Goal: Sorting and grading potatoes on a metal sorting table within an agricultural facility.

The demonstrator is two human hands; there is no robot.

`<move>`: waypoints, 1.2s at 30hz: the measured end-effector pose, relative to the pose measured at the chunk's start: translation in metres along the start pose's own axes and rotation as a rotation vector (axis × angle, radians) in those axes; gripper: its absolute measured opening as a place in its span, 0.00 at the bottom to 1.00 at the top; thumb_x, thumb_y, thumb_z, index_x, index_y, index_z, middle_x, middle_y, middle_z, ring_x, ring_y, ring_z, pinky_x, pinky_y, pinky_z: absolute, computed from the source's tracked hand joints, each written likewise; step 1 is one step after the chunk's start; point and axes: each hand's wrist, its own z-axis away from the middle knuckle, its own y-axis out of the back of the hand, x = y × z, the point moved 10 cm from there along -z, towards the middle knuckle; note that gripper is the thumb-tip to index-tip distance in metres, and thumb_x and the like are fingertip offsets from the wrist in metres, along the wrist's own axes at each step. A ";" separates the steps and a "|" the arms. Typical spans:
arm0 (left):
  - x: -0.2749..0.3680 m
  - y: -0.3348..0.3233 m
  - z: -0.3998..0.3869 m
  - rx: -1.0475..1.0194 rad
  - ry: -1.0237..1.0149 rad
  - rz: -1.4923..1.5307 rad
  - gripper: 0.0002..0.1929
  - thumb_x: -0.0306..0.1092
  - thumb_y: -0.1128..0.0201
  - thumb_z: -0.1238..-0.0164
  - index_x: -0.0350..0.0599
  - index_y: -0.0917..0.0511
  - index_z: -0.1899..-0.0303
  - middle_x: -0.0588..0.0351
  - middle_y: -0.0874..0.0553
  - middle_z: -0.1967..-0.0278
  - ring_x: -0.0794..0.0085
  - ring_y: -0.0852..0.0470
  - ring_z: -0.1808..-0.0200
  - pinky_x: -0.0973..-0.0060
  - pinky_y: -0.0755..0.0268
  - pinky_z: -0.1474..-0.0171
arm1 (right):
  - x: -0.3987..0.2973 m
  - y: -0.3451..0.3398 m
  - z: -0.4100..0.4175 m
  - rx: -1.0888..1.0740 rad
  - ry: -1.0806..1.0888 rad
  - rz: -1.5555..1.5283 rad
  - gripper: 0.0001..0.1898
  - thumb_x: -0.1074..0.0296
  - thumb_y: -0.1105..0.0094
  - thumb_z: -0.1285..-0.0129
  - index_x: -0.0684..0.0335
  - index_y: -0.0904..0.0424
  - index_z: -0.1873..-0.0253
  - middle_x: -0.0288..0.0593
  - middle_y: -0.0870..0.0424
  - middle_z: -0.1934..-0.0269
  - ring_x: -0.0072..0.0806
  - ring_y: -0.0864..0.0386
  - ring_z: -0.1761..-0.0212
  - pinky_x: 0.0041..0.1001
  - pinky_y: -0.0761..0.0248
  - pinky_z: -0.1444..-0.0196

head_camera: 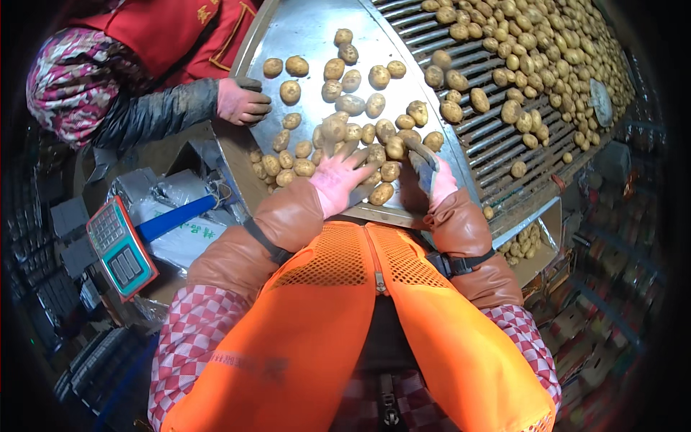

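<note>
In a pink and grey work glove, my left hand [340, 175] lies spread over a cluster of potatoes [304, 167] on a metal sorting table [313, 32]. Its fingers are apart and rest on or just above the potatoes; none is gripped. My right hand [433, 170], gloved the same way, is at the table's right side, seen edge-on. Its fingertips reach a potato [408, 135], and whether they grip it is hidden. Loose potatoes lie between and ahead of both hands. One potato [381, 193] sits near the table's front edge.
A roller conveyor [486, 156] heaped with potatoes [540, 48] runs along the right. Across the left rim rests another person's gloved hand [243, 101]. A digital scale [122, 248] stands at the left by plastic-wrapped goods. Below the conveyor, a carton [551, 227] holds potatoes.
</note>
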 end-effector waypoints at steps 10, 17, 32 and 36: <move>-0.082 0.025 0.057 0.046 0.442 0.182 0.20 0.36 0.34 0.36 0.50 0.21 0.42 0.44 0.18 0.47 0.49 0.19 0.46 0.60 0.28 0.41 | -0.007 0.090 0.017 0.327 -0.256 -0.168 0.18 0.59 0.47 0.29 0.74 0.21 0.56 0.54 0.18 0.70 0.38 0.21 0.75 0.37 0.26 0.72; -0.101 -0.011 -0.019 -0.273 0.517 0.075 0.28 0.33 0.46 0.32 0.51 0.35 0.29 0.39 0.23 0.38 0.47 0.24 0.37 0.59 0.30 0.38 | -0.005 -0.019 0.009 -0.043 0.208 0.632 0.33 0.76 0.40 0.34 0.51 0.37 0.26 0.49 0.23 0.42 0.32 0.22 0.47 0.26 0.22 0.55; -0.053 -0.007 -0.168 -0.187 0.397 0.261 0.24 0.41 0.37 0.33 0.56 0.24 0.35 0.47 0.16 0.43 0.50 0.20 0.41 0.61 0.30 0.38 | -0.002 0.012 0.061 -0.137 -0.199 -0.839 0.15 0.68 0.43 0.32 0.63 0.26 0.42 0.39 0.22 0.64 0.24 0.23 0.68 0.27 0.27 0.69; -0.061 -0.023 -0.181 -0.252 0.078 -0.278 0.31 0.54 0.38 0.33 0.63 0.32 0.30 0.41 0.32 0.30 0.47 0.36 0.28 0.54 0.45 0.27 | -0.013 0.128 0.105 0.186 0.111 -0.166 0.14 0.63 0.47 0.31 0.67 0.24 0.49 0.45 0.19 0.67 0.27 0.20 0.74 0.24 0.25 0.74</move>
